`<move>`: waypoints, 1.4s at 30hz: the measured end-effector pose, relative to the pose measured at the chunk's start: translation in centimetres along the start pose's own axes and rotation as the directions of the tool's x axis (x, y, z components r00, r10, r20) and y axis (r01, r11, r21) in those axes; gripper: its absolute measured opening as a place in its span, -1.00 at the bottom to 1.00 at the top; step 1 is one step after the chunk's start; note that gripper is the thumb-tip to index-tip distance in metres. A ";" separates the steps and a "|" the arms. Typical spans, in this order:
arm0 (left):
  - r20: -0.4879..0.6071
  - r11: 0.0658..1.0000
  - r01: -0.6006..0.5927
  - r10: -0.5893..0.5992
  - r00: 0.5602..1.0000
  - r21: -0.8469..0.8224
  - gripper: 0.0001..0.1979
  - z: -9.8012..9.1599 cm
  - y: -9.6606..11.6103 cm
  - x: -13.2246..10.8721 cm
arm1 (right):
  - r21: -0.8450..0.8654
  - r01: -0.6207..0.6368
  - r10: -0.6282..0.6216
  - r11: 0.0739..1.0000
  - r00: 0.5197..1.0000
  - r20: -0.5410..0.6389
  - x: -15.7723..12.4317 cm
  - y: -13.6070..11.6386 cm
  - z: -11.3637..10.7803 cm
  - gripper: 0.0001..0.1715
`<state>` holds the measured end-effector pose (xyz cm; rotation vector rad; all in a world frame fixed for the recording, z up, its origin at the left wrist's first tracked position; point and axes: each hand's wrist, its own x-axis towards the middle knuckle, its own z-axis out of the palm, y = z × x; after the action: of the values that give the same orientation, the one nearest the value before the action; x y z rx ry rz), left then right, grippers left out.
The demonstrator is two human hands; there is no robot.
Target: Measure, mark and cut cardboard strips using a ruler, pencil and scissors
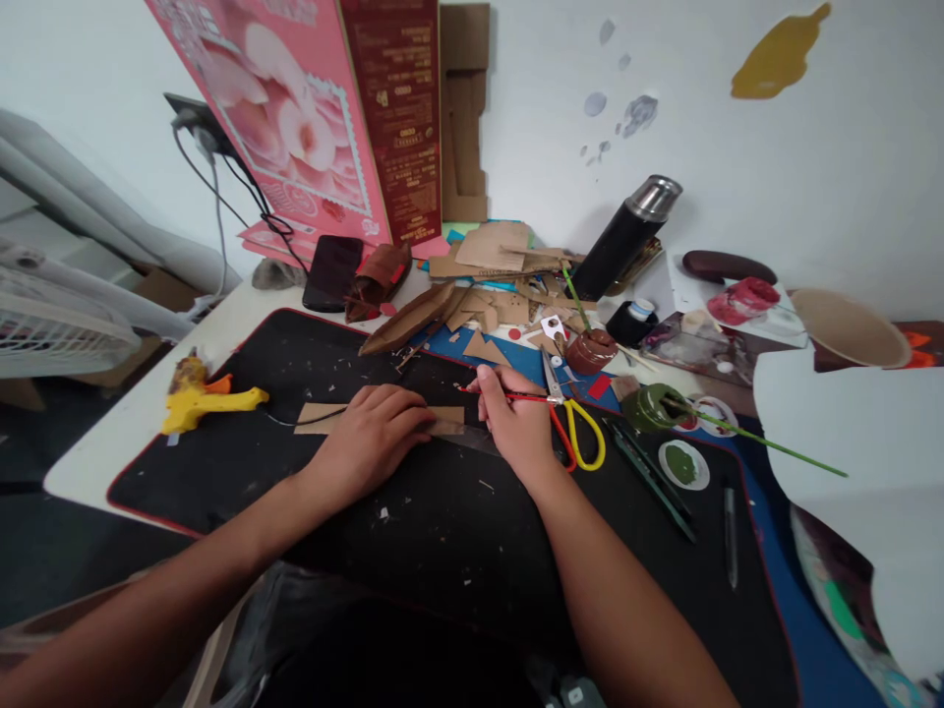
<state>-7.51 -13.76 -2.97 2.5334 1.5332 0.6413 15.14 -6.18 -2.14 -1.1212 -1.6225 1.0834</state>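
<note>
My left hand (376, 433) lies flat with its fingers stretched over a narrow cardboard strip (314, 419), pressing it to the black mat (435, 511). A clear ruler (483, 440) runs from under those fingers along the strip's right part to my right hand (514, 418). In my right hand is a thin red pencil (525, 396), pinched between thumb and fingers, with one end pointing left above the strip. Scissors (582, 433) with red and yellow handles rest just right of that hand.
A yellow glue gun (213, 396) lies at left, its cable reaching toward the strip. Cardboard scraps (494, 295), a phone (333, 273) and a leaning black flask (616, 241) stand behind. Paint jars (653, 408), dark green pencils (653, 482) and a pen (730, 536) occupy the right.
</note>
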 end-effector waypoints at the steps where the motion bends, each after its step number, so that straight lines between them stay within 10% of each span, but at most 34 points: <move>1: -0.015 1.000 -0.001 0.001 1.000 0.006 -0.75 0.1 0.0 0.3 | -0.002 0.004 -0.004 1.000 1.000 0.002 0.0 0.0 0.0 -0.50; 42: -0.060 0.973 0.021 -0.007 0.998 0.230 -0.60 0.9 7.0 -5.3 | -0.090 0.047 -0.044 0.995 0.999 0.030 -0.1 -0.5 0.1 -0.50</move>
<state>-3.48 -21.60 -3.22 2.6881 1.7379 0.5699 15.00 -6.41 -1.70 -1.1270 -1.7263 1.0085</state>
